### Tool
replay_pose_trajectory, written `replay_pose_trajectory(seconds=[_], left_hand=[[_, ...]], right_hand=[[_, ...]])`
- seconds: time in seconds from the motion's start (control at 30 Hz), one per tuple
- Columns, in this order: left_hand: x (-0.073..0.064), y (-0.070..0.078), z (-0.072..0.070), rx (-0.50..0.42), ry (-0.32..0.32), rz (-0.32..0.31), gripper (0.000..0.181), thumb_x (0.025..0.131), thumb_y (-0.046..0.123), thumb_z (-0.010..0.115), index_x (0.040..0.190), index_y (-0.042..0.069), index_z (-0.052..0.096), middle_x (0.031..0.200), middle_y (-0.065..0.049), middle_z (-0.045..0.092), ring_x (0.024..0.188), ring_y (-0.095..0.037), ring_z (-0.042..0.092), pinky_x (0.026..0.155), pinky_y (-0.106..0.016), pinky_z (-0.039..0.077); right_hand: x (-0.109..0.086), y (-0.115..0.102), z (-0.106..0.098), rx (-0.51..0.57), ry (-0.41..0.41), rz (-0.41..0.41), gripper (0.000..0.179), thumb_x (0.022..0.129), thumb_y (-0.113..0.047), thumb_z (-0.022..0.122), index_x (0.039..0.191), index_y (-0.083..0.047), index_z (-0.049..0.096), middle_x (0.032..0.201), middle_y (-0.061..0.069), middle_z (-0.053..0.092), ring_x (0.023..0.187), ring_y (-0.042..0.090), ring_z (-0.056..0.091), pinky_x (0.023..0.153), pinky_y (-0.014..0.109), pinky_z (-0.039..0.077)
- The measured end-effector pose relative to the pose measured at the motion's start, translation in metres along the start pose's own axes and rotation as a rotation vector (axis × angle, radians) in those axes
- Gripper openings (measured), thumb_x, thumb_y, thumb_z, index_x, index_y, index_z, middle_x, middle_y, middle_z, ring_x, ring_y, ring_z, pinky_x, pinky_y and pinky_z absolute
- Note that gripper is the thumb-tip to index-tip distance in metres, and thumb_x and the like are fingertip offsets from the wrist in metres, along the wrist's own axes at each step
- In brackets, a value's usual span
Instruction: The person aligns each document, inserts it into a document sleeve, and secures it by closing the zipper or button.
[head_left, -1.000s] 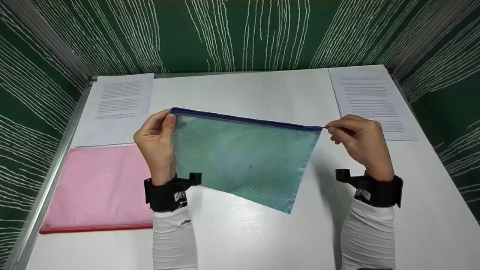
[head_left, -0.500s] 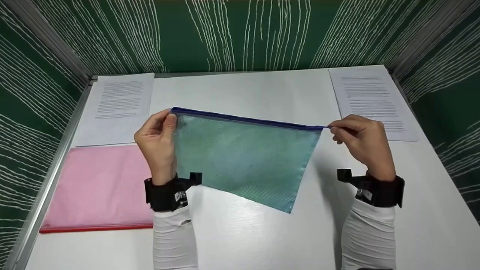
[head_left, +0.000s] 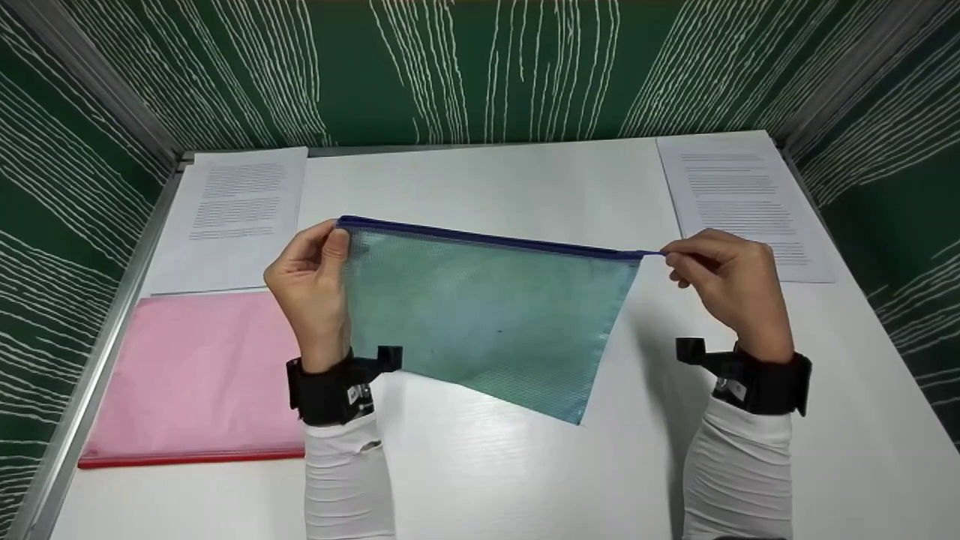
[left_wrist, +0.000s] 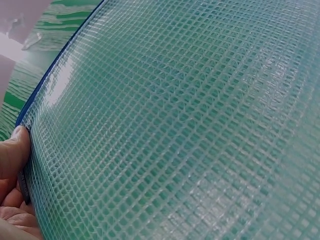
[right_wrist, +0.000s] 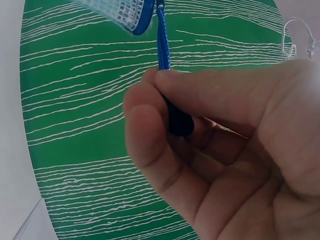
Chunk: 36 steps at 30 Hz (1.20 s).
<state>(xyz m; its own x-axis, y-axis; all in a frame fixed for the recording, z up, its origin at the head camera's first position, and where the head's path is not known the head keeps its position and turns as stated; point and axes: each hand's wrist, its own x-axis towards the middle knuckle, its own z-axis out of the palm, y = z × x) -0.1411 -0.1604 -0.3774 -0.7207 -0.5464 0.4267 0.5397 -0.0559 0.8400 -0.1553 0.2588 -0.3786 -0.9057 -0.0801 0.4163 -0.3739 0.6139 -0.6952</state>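
Both hands occupied on my feed. Left hand (head_left: 309, 289) pinches the green mesh pouch (head_left: 487, 315) by its upper corner, thumb on the near face, fingers behind; on the left wrist view I also see a small dark tab (left_wrist: 25, 187) at those fingers. Right hand (head_left: 731, 281) pinches a blue cord (right_wrist: 163, 45) between thumb and fingers; the cord's dark end piece (right_wrist: 180, 122) sits inside that grasp. Pouch is between the hands, dark blue zip (head_left: 487, 238) along its top, running straight from the left-hand corner to the cord and slanting slightly toward the person at the right-hand end. Right fingers are just beside the pouch, not on it; only the cord bridges the gap. Pouch's lowest corner hangs between the wrists; can't tell if it touches the white table (head_left: 480, 487). Left of and partly behind the left forearm: pink pouch (head_left: 202, 375), flat, red edge (head_left: 187, 459) toward the person. One printed sheet (head_left: 229, 217) lies beyond the left hand, other printed papers (head_left: 742, 195) beyond the right, partly covered by it in my head view.
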Motion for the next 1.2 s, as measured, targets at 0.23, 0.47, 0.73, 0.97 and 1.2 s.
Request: replay_pose_trajectory(seconds=[0.23,0.47,0.73,0.97,1.2], left_hand=[[0.0000,-0.0009,0.0000,0.011,0.006,-0.002,0.010,0.091,-0.013,0.071,0.096,-0.008,0.078,0.084,-0.002,0.076,0.076,-0.012,0.066,0.073,-0.024,0.051],[0.0001,-0.0012,-0.0005,0.004,0.005,0.000,0.008,0.091,-0.012,0.071,0.096,-0.010,0.077,0.084,-0.002,0.076,0.076,-0.012,0.065,0.072,-0.024,0.051],[0.0010,-0.0016,-0.0002,0.014,0.022,-0.005,0.008,0.090,-0.013,0.071,0.096,-0.011,0.076,0.083,-0.002,0.076,0.075,-0.012,0.065,0.071,-0.023,0.051],[0.0005,-0.0026,-0.0003,0.027,0.011,0.001,0.008,0.091,-0.012,0.071,0.096,-0.011,0.076,0.083,-0.002,0.076,0.075,-0.012,0.065,0.071,-0.024,0.051],[0.0001,-0.0029,0.0002,0.021,0.009,0.018,0.008,0.090,-0.012,0.072,0.097,-0.015,0.074,0.082,-0.001,0.076,0.074,-0.011,0.064,0.070,-0.023,0.051]], right_hand=[[-0.0010,0.0006,-0.0011,-0.014,0.012,0.015,0.009,0.090,0.006,0.075,0.094,0.000,0.081,0.080,0.005,0.069,0.062,-0.002,0.062,0.062,0.011,0.048],[-0.0010,0.0023,-0.0022,-0.025,0.016,0.026,0.010,0.090,0.007,0.075,0.094,0.000,0.081,0.080,0.006,0.069,0.061,-0.003,0.062,0.062,0.010,0.048],[-0.0012,0.0034,-0.0039,-0.021,0.041,0.030,0.010,0.089,0.008,0.075,0.093,0.001,0.081,0.078,-0.002,0.069,0.060,-0.004,0.062,0.061,0.010,0.048],[-0.0014,0.0068,-0.0057,-0.015,0.045,0.055,0.010,0.089,0.009,0.075,0.093,0.002,0.081,0.078,-0.009,0.068,0.060,-0.004,0.062,0.061,0.010,0.048],[-0.0015,0.0052,-0.0079,0.014,0.056,0.053,0.012,0.088,0.010,0.075,0.092,0.001,0.081,0.076,-0.010,0.068,0.059,-0.002,0.063,0.060,0.011,0.049]])
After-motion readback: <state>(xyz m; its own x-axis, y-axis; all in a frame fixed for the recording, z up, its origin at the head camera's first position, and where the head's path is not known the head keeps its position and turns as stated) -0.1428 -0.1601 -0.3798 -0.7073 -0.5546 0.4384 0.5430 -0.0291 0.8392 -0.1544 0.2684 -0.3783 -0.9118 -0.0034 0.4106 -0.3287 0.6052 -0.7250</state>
